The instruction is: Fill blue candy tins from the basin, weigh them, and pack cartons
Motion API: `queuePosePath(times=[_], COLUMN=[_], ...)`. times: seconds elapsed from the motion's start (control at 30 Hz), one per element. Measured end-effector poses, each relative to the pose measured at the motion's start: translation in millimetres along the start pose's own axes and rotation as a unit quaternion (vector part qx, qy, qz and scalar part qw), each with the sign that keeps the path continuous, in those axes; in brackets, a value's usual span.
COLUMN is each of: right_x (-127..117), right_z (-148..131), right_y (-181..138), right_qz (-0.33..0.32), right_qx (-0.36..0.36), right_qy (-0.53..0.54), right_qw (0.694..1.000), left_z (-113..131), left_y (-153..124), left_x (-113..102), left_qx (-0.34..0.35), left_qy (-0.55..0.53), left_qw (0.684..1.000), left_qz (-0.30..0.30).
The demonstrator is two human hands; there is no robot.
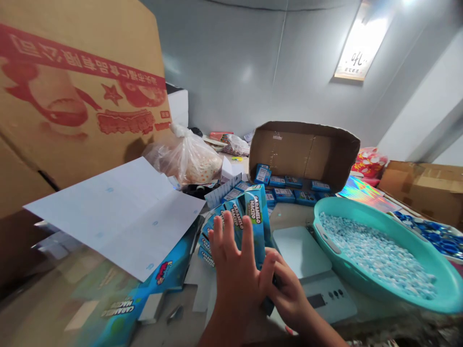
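My left hand (pixel 237 270) lies with its fingers stretched flat against a fanned row of small blue "Caramelo Macizo" boxes (pixel 249 212) standing on the table. Beside it, my right hand (pixel 287 289) curls round the near end of that same row, thumb against the left hand. A pale digital scale (pixel 314 270) sits just right of both hands. Past it stands a teal basin (pixel 437 279) filled with small pale blue and white candies (pixel 372 250).
A large brown carton with red print (pixel 72 82) looms at left above white sheets (pixel 123 212). A tipped cardboard box (pixel 304 149) holds several blue boxes. A tied plastic bag (pixel 188 159), a flat blue display carton (pixel 144 294) and another carton (pixel 423 188) stand around.
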State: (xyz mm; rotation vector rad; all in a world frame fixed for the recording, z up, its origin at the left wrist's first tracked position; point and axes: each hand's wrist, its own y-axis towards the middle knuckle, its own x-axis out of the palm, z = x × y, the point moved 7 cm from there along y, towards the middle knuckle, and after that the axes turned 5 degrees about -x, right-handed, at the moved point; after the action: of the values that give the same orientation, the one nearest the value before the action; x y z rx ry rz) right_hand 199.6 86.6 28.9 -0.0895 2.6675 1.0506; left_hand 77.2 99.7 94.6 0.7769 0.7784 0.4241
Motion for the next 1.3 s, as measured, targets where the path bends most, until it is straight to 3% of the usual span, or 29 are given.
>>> queuePosePath(times=[0.1, 0.2, 0.3, 0.37, 0.47, 0.53, 0.63, 0.77, 0.87, 0.93, 1.0, 1.07, 1.13, 1.2, 1.3], right_x=[1.4, 6.3, 13.6, 21.2, 27.0, 25.1, 20.1, 8.5, -14.4, -34.8, -56.5, -75.7, -85.1, -88.5, -81.9], right_z=[-7.7, -3.9, 0.3, 4.0, 11.9, 17.1, 22.4, 12.3, 0.8, -5.7, -12.7, -19.9, -15.0, 11.4, 61.4], right_y=[0.5, 0.8, -5.6, -16.9, -36.7, -44.3, -45.6, -29.5, -9.2, 6.7, 27.9, 53.0, 75.2, 90.6, 95.7], right_qz=[0.001, -0.035, -0.107, -0.174, -0.225, -0.208, -0.165, -0.100, -0.001, 0.080, 0.144, 0.179, 0.181, 0.161, 0.081], right_qx=[-0.044, -0.036, -0.068, -0.104, -0.113, -0.085, -0.034, -0.008, 0.068, 0.117, 0.108, 0.030, -0.026, 0.027, 0.176], right_qy=[-0.031, -0.058, -0.157, -0.241, -0.328, -0.362, -0.350, -0.204, -0.099, -0.063, -0.081, -0.186, -0.335, -0.431, -0.499], right_qw=[0.999, 0.997, 0.979, 0.949, 0.910, 0.905, 0.921, 0.974, 0.993, 0.988, 0.980, 0.966, 0.924, 0.887, 0.845], left_z=[4.6, -7.6, -42.8, -67.7, -106.4, -119.4, -118.2, -99.5, -89.9, -85.1, -83.8, -86.1, -88.0, -86.9, -80.7], left_y=[2.1, -5.3, -29.9, -50.5, -74.7, -81.9, -78.7, -70.4, -70.1, -73.8, -82.4, -92.8, -98.3, -99.4, -98.1], left_x=[-0.7, -3.8, -12.0, -18.1, -20.9, -14.5, -6.6, -11.5, -20.3, -12.6, 7.1, 25.1, 34.4, 37.5, 37.1], left_qx=[0.000, -0.033, -0.082, -0.091, -0.187, -0.241, -0.246, -0.151, -0.081, -0.041, -0.023, -0.033, -0.052, -0.063, -0.061], left_qy=[0.035, 0.023, -0.009, -0.008, -0.010, -0.042, -0.109, -0.132, -0.108, -0.067, -0.007, 0.048, 0.075, 0.077, 0.050], left_qw=[0.999, 0.998, 0.995, 0.994, 0.980, 0.964, 0.957, 0.974, 0.987, 0.988, 0.969, 0.934, 0.905, 0.884, 0.863], left_qz=[-0.036, -0.050, -0.051, -0.055, -0.074, -0.103, -0.111, -0.105, -0.086, -0.136, -0.247, -0.353, -0.416, -0.456, -0.498])
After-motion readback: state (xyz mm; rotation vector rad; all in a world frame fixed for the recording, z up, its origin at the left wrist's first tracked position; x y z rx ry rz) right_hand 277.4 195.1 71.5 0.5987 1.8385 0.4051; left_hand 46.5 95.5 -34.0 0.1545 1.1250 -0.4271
